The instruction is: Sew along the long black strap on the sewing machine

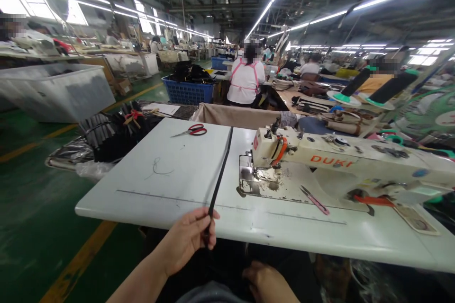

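My left hand (190, 239) is at the near edge of the white sewing table (170, 175), fingers pinched on the near end of a long black strap (220, 173). The strap lies stretched straight across the table to its far edge. My right hand (268, 284) is low below the table edge near my lap; its fingers curl downward and whether they hold anything is hidden. A cream sewing machine (341, 161) marked DUKI stands to the right of the strap.
Red-handled scissors (192, 130) lie at the table's far left. Pink thread snips (314, 200) rest on the machine bed. A pile of black pieces (113, 135) sits left of the table. A person in a white top (246, 80) sits ahead; a blue basket (188, 91) is beside them.
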`<state>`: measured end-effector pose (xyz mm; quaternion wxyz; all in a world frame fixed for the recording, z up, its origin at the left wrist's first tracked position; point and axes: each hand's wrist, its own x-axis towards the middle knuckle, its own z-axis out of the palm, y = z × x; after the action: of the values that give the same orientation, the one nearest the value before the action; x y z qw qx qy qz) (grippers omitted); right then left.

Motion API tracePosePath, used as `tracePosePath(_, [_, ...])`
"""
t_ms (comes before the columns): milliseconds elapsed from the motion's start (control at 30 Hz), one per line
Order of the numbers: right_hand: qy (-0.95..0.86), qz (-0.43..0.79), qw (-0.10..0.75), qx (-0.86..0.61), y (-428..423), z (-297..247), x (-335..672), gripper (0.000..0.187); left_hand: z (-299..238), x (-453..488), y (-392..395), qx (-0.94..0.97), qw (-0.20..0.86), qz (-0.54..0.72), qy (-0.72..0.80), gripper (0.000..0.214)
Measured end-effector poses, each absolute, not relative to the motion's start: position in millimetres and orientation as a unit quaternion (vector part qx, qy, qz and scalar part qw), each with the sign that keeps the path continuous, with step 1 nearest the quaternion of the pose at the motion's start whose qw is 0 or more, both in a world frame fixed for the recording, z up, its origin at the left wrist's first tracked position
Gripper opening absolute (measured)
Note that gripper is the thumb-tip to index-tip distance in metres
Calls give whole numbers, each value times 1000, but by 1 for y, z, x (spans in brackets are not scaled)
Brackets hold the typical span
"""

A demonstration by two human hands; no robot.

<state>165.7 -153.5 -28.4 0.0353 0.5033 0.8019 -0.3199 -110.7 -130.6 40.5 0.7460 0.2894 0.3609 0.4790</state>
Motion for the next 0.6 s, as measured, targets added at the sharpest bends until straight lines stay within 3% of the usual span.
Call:
tracePosePath(67, [806,-338,2,486,-153,-16,162,39,22,-111,-147,348,754,417,369,25])
tracePosePath(167, [798,-356,-122,470,-146,10,160,24,-17,-110,-159,467,717,315,410,32])
tracePosePath(300, [761,-264,-284,521,-122,32,174,30,-66,-108,-157,488,679,295,463,31])
tracePosePath(500, [750,39,-309,583,-72,27,203,37,-81,-109,-138,410,717,316,467,52])
tracePosePath(600, [743,163,-317,566,-59,21,202,35,-73,-111,-123,316,785,335,415,43])
